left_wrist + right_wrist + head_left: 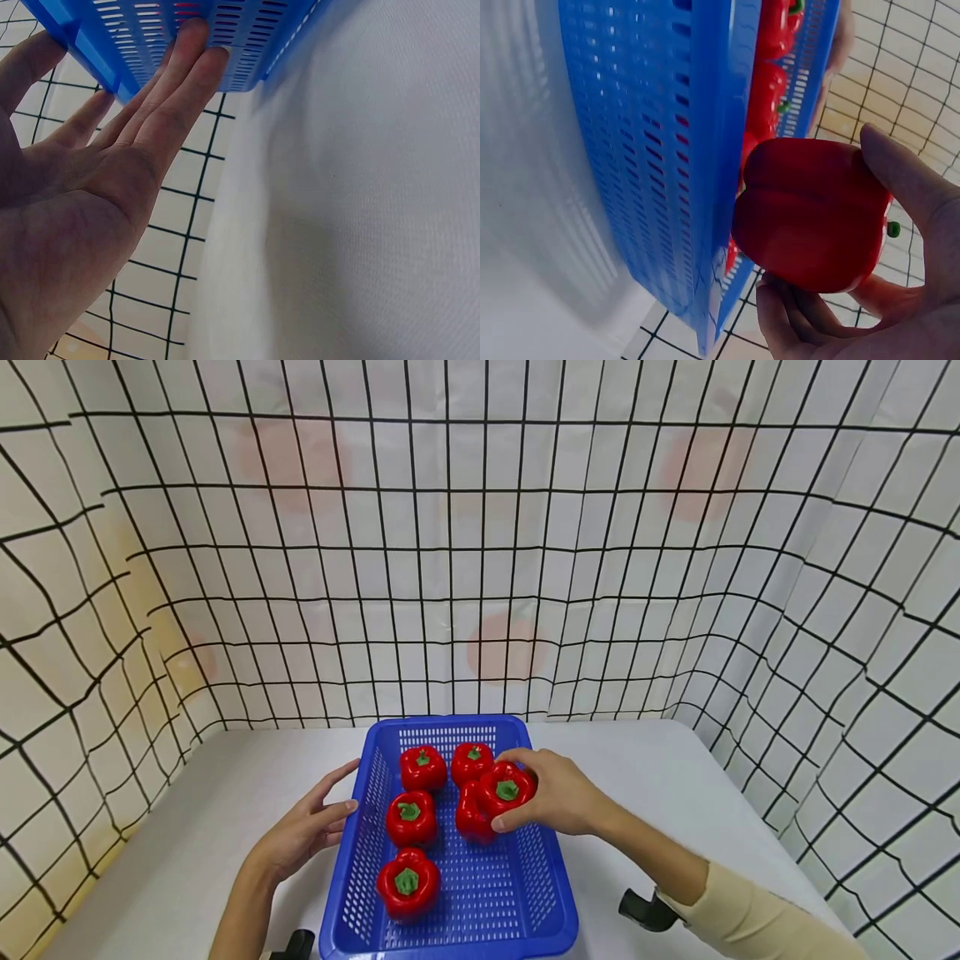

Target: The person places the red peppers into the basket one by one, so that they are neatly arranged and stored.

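A blue perforated plastic basket (480,906) stands on the white table with several red bell peppers inside, such as the front one (408,893) and the back left one (423,769). My right hand (558,793) grips a red bell pepper (506,787) by its sides, green stem up, over the basket's right half. In the right wrist view that pepper (814,214) sits between thumb and fingers, above the rim. It partly covers another pepper (472,814) in the head view. My left hand (300,835) rests its nearly straight fingers against the basket's left outer wall (247,37).
White table surface (247,777) extends on both sides of the basket. Behind and at the sides rise white walls with a black grid (465,568). Black wrist camera mounts (647,910) show below the hands.
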A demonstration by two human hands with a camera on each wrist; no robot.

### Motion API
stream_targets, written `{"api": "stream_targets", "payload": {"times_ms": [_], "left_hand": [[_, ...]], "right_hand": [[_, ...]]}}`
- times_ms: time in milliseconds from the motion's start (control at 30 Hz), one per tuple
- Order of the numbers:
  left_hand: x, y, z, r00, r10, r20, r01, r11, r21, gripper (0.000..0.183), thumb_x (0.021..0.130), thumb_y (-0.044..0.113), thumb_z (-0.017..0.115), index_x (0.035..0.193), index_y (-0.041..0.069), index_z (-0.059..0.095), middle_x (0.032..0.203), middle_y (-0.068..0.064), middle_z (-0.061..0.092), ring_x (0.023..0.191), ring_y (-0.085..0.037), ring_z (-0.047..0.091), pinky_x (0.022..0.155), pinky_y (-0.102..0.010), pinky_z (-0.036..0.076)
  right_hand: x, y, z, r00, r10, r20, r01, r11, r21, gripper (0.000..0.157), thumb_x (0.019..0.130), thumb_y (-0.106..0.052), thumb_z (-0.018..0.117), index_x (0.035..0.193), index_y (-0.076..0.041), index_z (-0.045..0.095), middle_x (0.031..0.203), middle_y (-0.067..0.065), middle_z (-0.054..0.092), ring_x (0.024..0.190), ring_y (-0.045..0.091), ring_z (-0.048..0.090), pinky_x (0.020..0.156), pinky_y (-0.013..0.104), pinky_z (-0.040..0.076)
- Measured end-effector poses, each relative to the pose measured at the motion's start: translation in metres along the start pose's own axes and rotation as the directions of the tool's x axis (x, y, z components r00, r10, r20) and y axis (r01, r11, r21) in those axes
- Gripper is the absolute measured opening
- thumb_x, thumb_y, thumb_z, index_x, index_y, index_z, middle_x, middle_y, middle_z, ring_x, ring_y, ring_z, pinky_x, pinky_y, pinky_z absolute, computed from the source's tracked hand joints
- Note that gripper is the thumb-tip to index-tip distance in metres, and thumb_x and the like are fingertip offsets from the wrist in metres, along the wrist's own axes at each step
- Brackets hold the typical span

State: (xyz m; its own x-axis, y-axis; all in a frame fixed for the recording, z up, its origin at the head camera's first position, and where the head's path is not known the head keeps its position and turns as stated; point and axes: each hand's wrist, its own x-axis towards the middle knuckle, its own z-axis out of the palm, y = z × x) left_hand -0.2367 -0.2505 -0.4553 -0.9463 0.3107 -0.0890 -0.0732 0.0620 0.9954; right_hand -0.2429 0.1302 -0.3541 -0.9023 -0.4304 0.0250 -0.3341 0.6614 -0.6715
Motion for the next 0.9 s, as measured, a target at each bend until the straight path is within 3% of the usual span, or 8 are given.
{"api": "stream_targets", "payload": {"times_ms": [200,633,900], "left_hand": [[0.000,0.001,0.000,1.000,-0.002,0.000,0.002,1.000,0.004,0.077,0.103,0.027,0.059,0.164,0.032,0.011,0.151,-0.030,0.046,0.115,-0.038,0.069,0.094,-0.047,0.058],[0.000,0.002,0.002,1.000,-0.009,-0.010,0.009,1.000,0.012,0.078,0.102,0.028,0.059,0.164,0.032,0.011,0.151,-0.030,0.046,0.115,-0.038,0.070,0.094,-0.048,0.058],[-0.001,0.002,0.001,1.000,-0.011,-0.006,0.011,1.000,0.007,0.078,0.102,0.028,0.059,0.164,0.032,0.011,0.152,-0.030,0.045,0.115,-0.038,0.069,0.094,-0.047,0.058]], "right_hand": [[0.000,-0.005,0.009,0.997,-0.039,0.066,0.038,0.999,0.019,0.081,0.068,-0.036,0.093,0.138,-0.015,0.059,0.125,0.010,0.065,0.114,0.029,0.064,0.079,0.040,0.064],[-0.009,-0.013,0.013,0.990,-0.054,0.129,0.051,0.998,0.025,0.082,0.067,-0.036,0.093,0.139,-0.016,0.059,0.128,0.009,0.064,0.117,0.031,0.064,0.080,0.042,0.064],[-0.010,-0.013,0.015,0.972,-0.058,0.226,0.057,0.998,0.012,0.081,0.066,-0.036,0.094,0.138,-0.020,0.060,0.127,0.003,0.064,0.120,0.029,0.061,0.080,0.040,0.064]]}}
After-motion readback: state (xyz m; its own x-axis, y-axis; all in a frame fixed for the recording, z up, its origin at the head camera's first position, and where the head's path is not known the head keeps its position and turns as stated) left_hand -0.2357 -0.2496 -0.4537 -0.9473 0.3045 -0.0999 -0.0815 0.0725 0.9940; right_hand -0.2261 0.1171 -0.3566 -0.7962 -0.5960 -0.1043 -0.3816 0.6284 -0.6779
